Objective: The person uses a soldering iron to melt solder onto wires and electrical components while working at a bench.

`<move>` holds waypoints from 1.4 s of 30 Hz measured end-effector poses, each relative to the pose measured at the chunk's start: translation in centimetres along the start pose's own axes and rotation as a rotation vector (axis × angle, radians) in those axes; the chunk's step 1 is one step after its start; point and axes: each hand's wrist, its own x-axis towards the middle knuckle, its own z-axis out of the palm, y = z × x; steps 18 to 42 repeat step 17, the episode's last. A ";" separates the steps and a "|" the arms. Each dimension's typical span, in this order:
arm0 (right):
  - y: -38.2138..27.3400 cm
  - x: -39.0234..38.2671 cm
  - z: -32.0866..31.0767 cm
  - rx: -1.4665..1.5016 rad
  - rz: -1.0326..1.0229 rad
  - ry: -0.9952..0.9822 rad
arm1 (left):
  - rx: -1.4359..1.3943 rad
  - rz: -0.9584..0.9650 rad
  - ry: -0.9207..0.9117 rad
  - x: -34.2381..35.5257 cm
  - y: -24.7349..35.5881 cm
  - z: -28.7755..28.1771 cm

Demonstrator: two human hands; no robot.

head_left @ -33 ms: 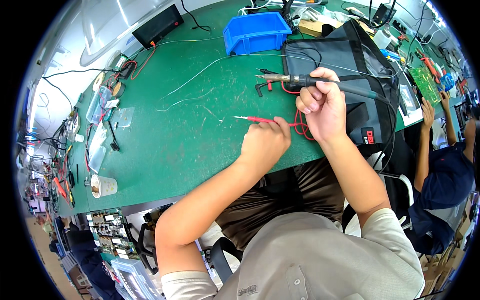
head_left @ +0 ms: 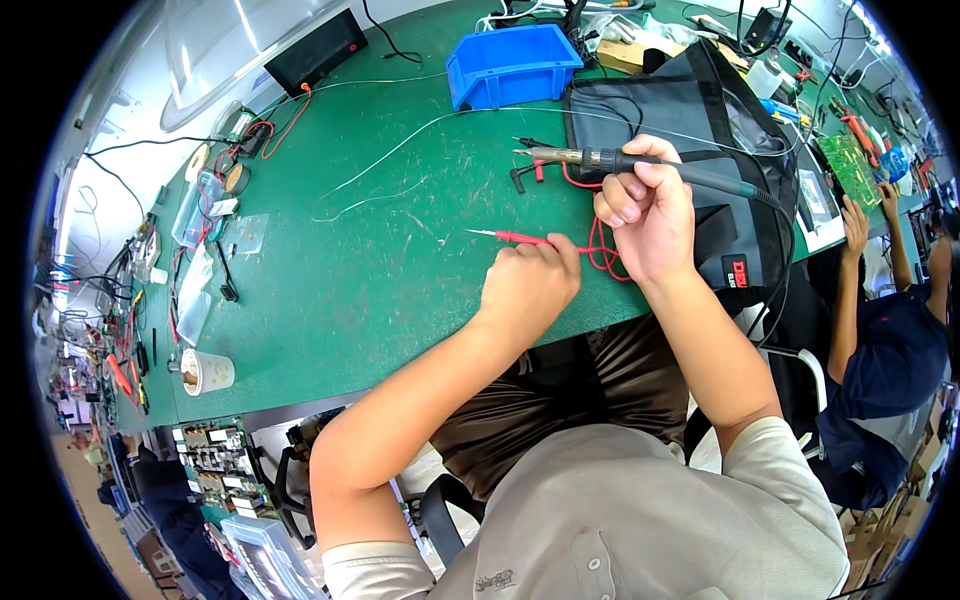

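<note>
My right hand (head_left: 648, 208) is closed around a black-handled soldering iron (head_left: 590, 158), whose metal tip points left. Its cable runs off to the right, over a grey tool bag (head_left: 668, 118). Lower and to the left, my left hand (head_left: 530, 284) grips a red test probe (head_left: 522, 238), its thin metal point also aimed left. A red lead (head_left: 603, 258) trails from the probe toward the bag. The two tips are apart, with the iron farther from me than the probe. Just behind the iron's tip lie black and red plugs (head_left: 518, 180) on the green tabletop (head_left: 370, 270).
A blue open bin (head_left: 515, 68) stands at the back, beside the tool bag. Thin pale wire (head_left: 400, 140) curves across the table. A paper cup (head_left: 208, 372) sits near the front left edge. At far right, a co-worker's hands (head_left: 856, 222) are by a green circuit board (head_left: 850, 168).
Both hands keep their hold and have barely shifted. The soldering iron and my right hand sit a touch farther right; the probe tip is slightly more to the left.
</note>
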 end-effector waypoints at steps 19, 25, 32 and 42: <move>0.0 -1.5 0.7 -0.137 -0.023 0.013 | -0.191 0.190 0.102 -3.0 -3.2 0.6; 0.0 -1.5 0.7 -0.137 -0.023 0.013 | -0.191 0.190 0.102 -3.0 -3.2 0.6; 0.0 -1.5 0.7 -0.137 -0.023 0.013 | -0.191 0.190 0.102 -3.0 -3.2 0.6; 0.0 -1.5 0.7 -0.137 -0.023 0.013 | -0.191 0.190 0.102 -3.0 -3.2 0.6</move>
